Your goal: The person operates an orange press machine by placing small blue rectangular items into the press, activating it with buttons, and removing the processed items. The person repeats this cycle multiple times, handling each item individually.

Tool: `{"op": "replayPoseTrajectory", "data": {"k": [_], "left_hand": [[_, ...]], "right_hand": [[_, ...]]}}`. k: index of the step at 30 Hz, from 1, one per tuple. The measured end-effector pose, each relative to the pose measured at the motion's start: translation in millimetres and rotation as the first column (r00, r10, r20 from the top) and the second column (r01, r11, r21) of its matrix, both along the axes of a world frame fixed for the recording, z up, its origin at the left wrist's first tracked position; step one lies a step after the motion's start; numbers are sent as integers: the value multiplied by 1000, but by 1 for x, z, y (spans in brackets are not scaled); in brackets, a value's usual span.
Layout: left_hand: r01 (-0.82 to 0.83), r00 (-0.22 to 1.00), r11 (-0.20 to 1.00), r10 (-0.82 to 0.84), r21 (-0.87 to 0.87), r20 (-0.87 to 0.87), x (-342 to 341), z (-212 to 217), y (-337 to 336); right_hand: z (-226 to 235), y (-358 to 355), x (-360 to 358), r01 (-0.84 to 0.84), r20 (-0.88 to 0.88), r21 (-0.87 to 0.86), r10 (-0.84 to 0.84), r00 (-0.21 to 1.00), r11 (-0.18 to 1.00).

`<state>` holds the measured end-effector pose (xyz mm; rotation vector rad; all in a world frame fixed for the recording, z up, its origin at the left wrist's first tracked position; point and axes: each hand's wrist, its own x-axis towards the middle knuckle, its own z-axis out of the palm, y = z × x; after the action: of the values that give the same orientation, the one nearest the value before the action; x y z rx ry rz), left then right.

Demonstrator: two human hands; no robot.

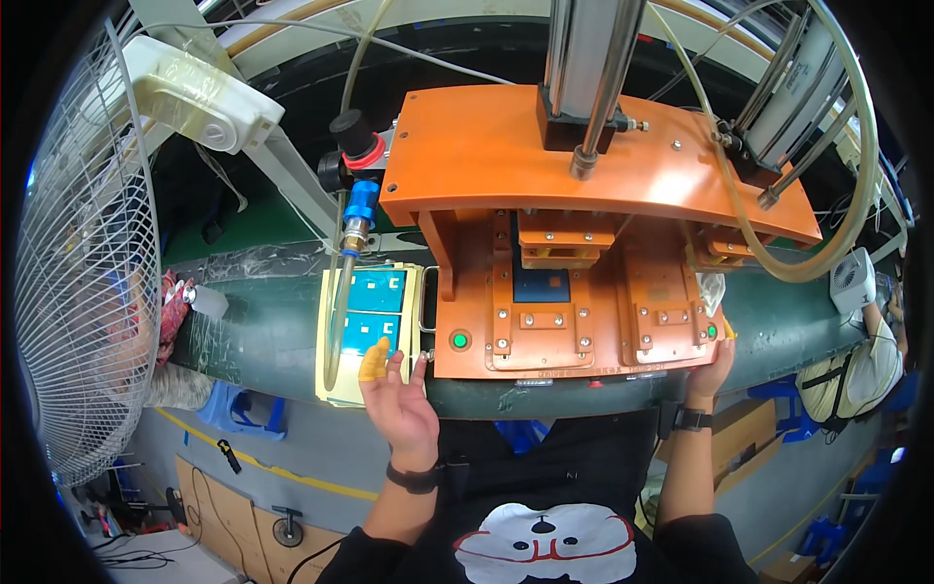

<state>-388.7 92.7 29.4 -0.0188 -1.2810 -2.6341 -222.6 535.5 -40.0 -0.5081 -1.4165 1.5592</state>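
My left hand (401, 409) is raised palm up at the front left corner of an orange pneumatic press (593, 341). Its fingers are apart, with yellow covers on some fingertips, and nothing lies in it. Beside it, a cream tray (341, 394) holds blue flat panels (375, 289). My right hand (718, 365) rests against the press base's right front edge, below a green button (712, 332). Its fingers extend along the side, partly hidden, with yellow at a tip. In the press's left fixture lies a dark blue panel (541, 285), partly under the orange pressing head (564, 241).
A caged fan (88, 253) stands at the left. An air regulator with a blue fitting (361, 204) and a clear hose sits left of the press. Metal cylinders (584, 58) rise above it. A small white fan (851, 282) stands right on the green bench (263, 302).
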Motion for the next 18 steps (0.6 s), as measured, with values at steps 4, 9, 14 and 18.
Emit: {"op": "replayPoseTrajectory", "data": {"k": [4, 9, 14, 18], "left_hand": [[1, 1000, 1000, -1, 18, -4, -1, 7, 1], [24, 1000, 1000, -24, -4, 7, 0, 4, 4], [66, 994, 998, -67, 21, 88, 0, 3, 6], [120, 976, 984, -141, 135, 165, -4, 5, 2]], "right_hand": [[-4, 4, 1, -6, -16, -16, 6, 1000, 1000], [0, 0, -1, -6, -13, -19, 6, 1000, 1000], [-2, 2, 0, 14, -3, 1, -14, 1000, 1000], [-1, 1, 1, 8, -4, -5, -8, 1000, 1000]]}}
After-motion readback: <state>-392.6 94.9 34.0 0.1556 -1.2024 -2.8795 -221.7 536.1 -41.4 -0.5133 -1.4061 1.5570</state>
